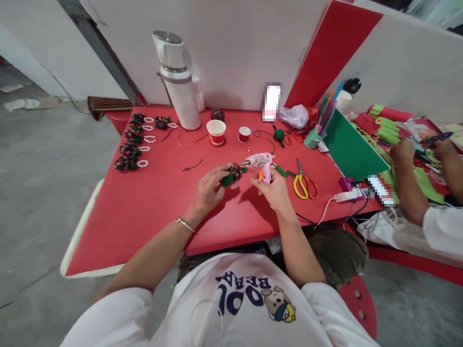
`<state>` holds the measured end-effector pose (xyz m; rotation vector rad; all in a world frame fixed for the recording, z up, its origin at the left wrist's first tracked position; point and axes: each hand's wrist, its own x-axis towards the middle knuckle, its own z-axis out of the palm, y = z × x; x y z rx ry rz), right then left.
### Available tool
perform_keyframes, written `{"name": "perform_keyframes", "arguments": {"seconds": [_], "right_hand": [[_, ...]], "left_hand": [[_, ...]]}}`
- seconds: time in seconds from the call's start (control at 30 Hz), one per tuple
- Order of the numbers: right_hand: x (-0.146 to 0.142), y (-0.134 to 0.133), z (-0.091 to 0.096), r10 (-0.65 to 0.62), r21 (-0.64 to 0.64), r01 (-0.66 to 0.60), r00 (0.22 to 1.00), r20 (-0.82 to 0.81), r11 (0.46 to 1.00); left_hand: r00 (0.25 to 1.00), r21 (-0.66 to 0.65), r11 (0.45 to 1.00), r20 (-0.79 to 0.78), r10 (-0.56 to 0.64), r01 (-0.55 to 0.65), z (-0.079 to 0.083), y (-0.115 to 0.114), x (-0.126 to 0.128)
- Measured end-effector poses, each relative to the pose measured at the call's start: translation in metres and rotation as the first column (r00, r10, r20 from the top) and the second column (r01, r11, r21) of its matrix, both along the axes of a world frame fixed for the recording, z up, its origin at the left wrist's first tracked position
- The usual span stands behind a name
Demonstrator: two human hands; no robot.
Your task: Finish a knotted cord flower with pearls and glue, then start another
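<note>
My right hand (275, 189) grips a pink hot glue gun (259, 163) with an orange trigger, its nozzle aimed left. The tip almost touches a small green, multicoloured woven ornament (233, 174), which my left hand (210, 185) pinches just above the red table (152, 202). A silver bangle is on my left wrist. The glue gun's cable runs right toward a white power strip (349, 195).
Several finished ornaments with bead loops (132, 142) lie far left. At the back stand a white thermos (179, 79), a paper cup (216, 131) and a thread spool (244, 134). Yellow-handled scissors (302, 180) lie right. Another person's hands (405, 152) work with green paper at right.
</note>
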<state>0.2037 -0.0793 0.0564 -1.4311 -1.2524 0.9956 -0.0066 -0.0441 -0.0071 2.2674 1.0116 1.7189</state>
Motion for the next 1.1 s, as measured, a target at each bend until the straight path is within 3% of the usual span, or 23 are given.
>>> {"name": "perform_keyframes", "arguments": {"seconds": [0.2, 0.53, 0.7, 0.93, 1.1], "right_hand": [[-0.031, 0.005, -0.013, 0.112, -0.136, -0.15, 0.962, -0.25, 0.979], [-0.024, 0.005, -0.009, 0.076, -0.123, -0.117, 0.952, -0.298, 0.985], [-0.025, 0.006, -0.011, 0.055, -0.096, -0.073, 0.982, -0.178, 0.993], [-0.023, 0.005, -0.004, 0.051, -0.083, -0.051, 0.999, 0.005, 0.995], [-0.024, 0.006, -0.002, -0.008, 0.001, 0.008, 0.981, 0.192, 1.0]], "left_hand": [[1.0, 0.038, 0.999, -0.001, 0.011, -0.011, -0.002, 0.003, 0.001], [0.998, 0.051, 0.998, -0.046, -0.03, 0.032, -0.003, 0.002, 0.001], [0.996, 0.004, 0.999, -0.086, -0.033, 0.033, -0.006, 0.003, 0.0], [0.996, 0.061, 0.995, -0.043, -0.072, 0.074, -0.009, 0.005, -0.001], [0.994, -0.018, 0.999, -0.096, -0.045, 0.044, -0.014, 0.006, -0.002]]}}
